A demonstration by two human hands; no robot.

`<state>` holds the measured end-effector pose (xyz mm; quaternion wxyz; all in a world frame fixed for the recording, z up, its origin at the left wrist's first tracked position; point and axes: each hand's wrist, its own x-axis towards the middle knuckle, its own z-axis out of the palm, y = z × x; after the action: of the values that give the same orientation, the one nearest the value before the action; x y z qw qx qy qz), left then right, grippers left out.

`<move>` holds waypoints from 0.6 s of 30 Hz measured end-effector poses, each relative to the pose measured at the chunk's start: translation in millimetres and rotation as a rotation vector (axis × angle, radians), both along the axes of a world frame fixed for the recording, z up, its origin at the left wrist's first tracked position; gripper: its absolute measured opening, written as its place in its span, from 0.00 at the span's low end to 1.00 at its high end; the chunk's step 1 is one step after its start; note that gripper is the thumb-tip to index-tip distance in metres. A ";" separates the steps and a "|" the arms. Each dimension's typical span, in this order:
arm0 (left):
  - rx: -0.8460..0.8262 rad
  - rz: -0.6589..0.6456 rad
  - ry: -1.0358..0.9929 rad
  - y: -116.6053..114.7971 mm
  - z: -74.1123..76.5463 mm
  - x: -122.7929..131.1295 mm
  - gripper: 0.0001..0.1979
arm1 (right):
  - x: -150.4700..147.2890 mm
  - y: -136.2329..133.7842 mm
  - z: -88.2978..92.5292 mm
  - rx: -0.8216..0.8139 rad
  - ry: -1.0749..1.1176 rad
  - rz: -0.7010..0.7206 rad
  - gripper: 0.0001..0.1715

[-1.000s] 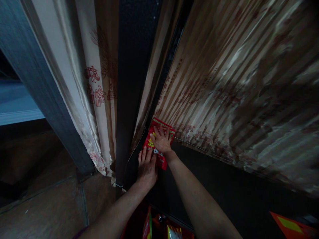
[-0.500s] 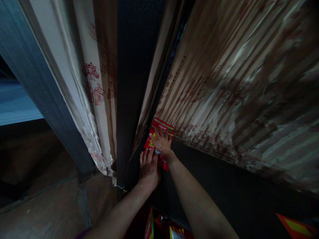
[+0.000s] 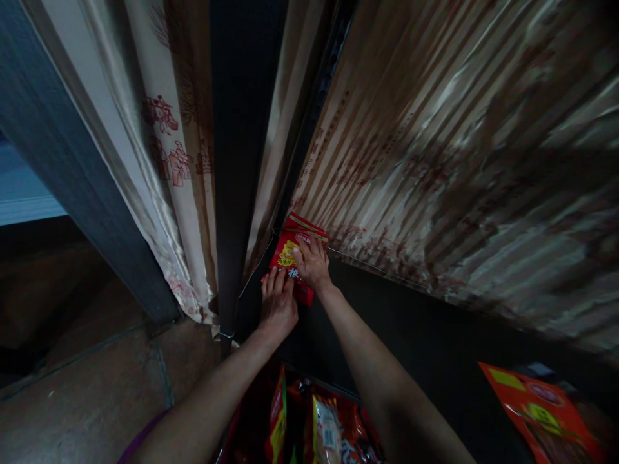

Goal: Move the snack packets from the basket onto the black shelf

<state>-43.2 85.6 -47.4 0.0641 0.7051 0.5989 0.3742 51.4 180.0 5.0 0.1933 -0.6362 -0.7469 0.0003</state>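
Note:
A red snack packet (image 3: 289, 252) with yellow and white print lies on a dark surface (image 3: 435, 335), pushed into the corner by a patterned curtain. My right hand (image 3: 313, 264) rests flat on the packet's top with fingers spread. My left hand (image 3: 277, 301) presses on the packet's lower left edge, fingers straight and together. Both forearms reach forward from the bottom of the view.
A beige curtain with red figures (image 3: 169, 161) hangs left, and a striped curtain (image 3: 459, 161) covers the right. A dark post (image 3: 236, 161) stands between them. More red and orange packets (image 3: 324, 425) lie below my arms, another orange packet (image 3: 536, 406) at lower right. Brown floor (image 3: 87, 393) shows left.
The view has tilted down, bringing more packets into sight at the bottom. My hands stay on the red packet, shifted slightly left and up in the picture.

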 end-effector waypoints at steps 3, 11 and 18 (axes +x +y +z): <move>0.054 0.000 0.015 0.3 -2.2 -0.1 0.21 | 13.0 -21.6 -12.4 0.151 0.083 0.022 0.27; 0.093 -0.135 0.052 -17.8 2.0 -1.3 0.19 | 35.9 -108.5 -31.7 0.247 0.326 -0.003 0.26; 0.016 -0.272 0.024 -35.0 2.3 -5.5 0.15 | 42.7 -236.3 -27.8 0.362 0.489 -0.023 0.17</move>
<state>-48.7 50.6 -45.1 0.1011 0.7847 0.4956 0.3584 94.1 -56.3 -22.8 0.4778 -0.5809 -0.6588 0.0182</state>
